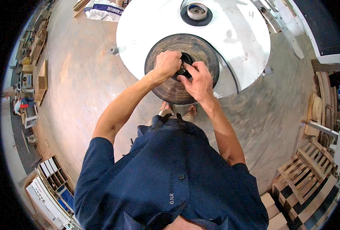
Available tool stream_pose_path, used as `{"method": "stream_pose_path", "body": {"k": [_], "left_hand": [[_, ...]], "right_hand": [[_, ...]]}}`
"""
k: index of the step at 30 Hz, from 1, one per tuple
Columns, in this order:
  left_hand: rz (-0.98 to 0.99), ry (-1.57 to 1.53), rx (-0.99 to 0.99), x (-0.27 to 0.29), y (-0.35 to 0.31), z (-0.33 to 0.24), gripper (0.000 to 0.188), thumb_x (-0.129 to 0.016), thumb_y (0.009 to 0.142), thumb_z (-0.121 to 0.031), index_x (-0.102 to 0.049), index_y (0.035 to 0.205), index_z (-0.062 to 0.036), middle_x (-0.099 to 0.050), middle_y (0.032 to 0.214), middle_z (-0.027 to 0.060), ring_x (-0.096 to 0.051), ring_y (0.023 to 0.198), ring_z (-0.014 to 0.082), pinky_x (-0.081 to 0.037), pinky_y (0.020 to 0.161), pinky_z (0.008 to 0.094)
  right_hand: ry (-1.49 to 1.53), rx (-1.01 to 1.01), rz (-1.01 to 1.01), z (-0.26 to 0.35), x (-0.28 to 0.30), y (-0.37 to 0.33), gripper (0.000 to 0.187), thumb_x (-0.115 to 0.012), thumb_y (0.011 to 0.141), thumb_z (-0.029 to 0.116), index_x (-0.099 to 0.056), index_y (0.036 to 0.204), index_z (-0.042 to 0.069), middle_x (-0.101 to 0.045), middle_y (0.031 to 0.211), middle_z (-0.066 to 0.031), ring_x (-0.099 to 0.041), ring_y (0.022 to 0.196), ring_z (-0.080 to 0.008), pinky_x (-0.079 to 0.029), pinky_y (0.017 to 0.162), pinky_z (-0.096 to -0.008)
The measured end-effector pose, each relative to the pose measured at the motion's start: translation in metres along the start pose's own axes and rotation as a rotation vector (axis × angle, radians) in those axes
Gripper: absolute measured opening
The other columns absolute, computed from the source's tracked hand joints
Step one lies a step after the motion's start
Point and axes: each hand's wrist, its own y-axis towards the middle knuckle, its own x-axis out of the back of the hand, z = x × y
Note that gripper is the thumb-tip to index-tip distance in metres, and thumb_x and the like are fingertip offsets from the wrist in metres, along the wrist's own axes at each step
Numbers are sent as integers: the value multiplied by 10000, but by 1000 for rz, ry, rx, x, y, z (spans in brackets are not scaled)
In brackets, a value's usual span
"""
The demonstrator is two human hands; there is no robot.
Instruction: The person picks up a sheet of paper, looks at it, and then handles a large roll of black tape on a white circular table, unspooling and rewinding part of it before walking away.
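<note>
A large flat coil of dark brown strip (160, 87), with a streaked wood-like face, lies on the near edge of a round white table (139, 34) and juts out past it. Both hands meet at the coil's dark centre. My left hand (168, 63) is closed at the left side of the core, its fingertips mostly hidden. From the right, my right hand (199, 80) curls its thumb and fingers round a dark piece (184, 71) at the core; its exact kind is unclear. A loose black strip (231, 72) trails from the coil across the tabletop.
A smaller black coil (205, 20) with a pale tape roll (196, 11) on it sits farther back. A white and purple bag (105, 10) lies on the floor beyond the table. Wooden pallets (308, 165) stand at the right, a shelf unit (55, 174) at the left.
</note>
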Motion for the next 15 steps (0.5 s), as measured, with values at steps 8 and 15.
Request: {"method": "stream_pose_path", "body": {"k": [8, 15], "left_hand": [[-98, -336, 69, -7, -13, 7, 244, -624, 770, -252, -671, 894, -47, -652, 753, 170, -632, 703, 358, -501, 682, 425], [-60, -483, 227, -3, -26, 8, 401, -675, 779, -331, -641, 1087, -76, -646, 699, 153, -631, 635, 294, -487, 614, 375]], "right_hand": [[-92, -1, -16, -7, -15, -1, 337, -737, 767, 256, -679, 1008, 27, -541, 812, -117, -569, 730, -289, -467, 640, -374], [-85, -179, 165, 14, -5, 17, 240, -721, 767, 216, -705, 931, 42, -550, 805, -128, -583, 718, -276, -467, 624, -374]]}}
